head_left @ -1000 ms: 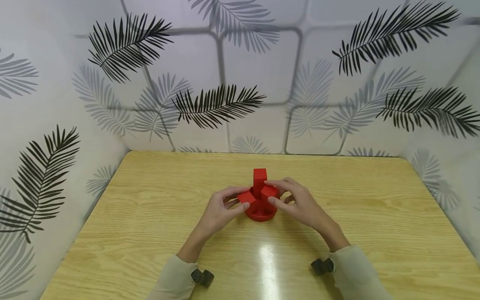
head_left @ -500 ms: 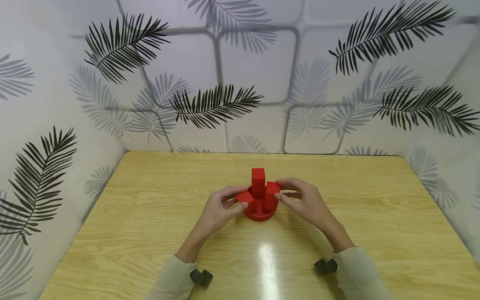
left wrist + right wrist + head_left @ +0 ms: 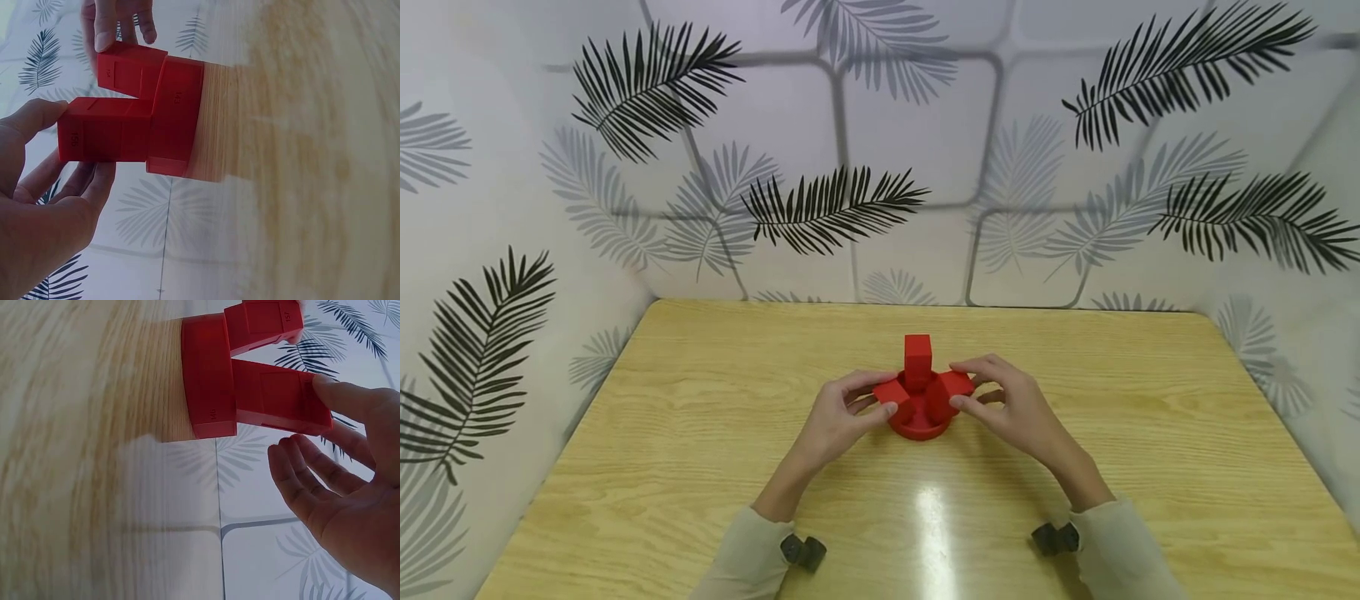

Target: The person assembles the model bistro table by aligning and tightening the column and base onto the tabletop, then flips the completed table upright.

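Note:
On the table, a round red holder (image 3: 921, 432) bears three red rectangular blocks. My left hand (image 3: 841, 421) pinches the top of the left block (image 3: 892, 395) between thumb and fingers; that block (image 3: 103, 130) leans outward. Thumb and forefinger of my right hand (image 3: 1017, 412) pinch the right block (image 3: 953, 387), which tilts to the right with its foot inside the holder (image 3: 209, 378). Between the hands, at the back, the third block (image 3: 917, 357) stands upright, untouched. Small numbers are embossed on the red parts in the wrist views.
A light wood-grain table (image 3: 700, 467) spreads around the holder. Behind it rises a white wall covering (image 3: 917, 133) with leaf patterns, which also closes both sides. Dark wrist cameras (image 3: 803, 552) sit at both sleeves.
My right hand has moved slightly right. The right block went from leaning inward, through nearly upright, to leaning outward. My left hand and its block have stayed nearly still.

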### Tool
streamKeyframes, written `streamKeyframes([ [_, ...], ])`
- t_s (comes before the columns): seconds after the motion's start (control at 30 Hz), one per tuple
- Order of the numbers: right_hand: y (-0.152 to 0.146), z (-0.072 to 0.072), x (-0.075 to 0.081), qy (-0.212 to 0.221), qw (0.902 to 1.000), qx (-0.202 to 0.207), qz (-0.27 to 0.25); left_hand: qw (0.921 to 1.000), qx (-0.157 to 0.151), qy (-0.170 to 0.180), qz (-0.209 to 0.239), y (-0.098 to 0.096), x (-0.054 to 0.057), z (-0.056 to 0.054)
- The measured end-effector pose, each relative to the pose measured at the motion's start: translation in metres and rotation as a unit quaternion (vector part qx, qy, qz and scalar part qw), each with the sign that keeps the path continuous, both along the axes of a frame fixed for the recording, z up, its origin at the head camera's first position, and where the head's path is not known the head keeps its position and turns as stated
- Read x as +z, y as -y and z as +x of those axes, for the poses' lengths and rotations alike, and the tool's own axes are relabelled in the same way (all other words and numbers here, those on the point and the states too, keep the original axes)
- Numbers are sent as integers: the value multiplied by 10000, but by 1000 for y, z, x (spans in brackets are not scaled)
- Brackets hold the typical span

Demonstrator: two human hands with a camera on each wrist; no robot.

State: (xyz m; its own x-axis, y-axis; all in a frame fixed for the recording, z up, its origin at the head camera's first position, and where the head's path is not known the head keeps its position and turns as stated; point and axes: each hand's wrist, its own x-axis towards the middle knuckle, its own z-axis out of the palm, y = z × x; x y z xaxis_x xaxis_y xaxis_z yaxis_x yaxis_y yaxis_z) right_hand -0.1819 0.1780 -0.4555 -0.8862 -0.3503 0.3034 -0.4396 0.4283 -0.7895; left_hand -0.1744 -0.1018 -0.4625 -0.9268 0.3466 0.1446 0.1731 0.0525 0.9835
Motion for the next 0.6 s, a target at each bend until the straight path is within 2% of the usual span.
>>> streamKeyframes([
  [0.37, 2, 6, -2, 92, 9995, -298, -110, 10000, -20, 81, -5, 0, -1, -1],
  [0.6, 4, 6, -3, -43, 9997, -245, 88, 10000, -19, 84, -7, -1, -1, -1],
])
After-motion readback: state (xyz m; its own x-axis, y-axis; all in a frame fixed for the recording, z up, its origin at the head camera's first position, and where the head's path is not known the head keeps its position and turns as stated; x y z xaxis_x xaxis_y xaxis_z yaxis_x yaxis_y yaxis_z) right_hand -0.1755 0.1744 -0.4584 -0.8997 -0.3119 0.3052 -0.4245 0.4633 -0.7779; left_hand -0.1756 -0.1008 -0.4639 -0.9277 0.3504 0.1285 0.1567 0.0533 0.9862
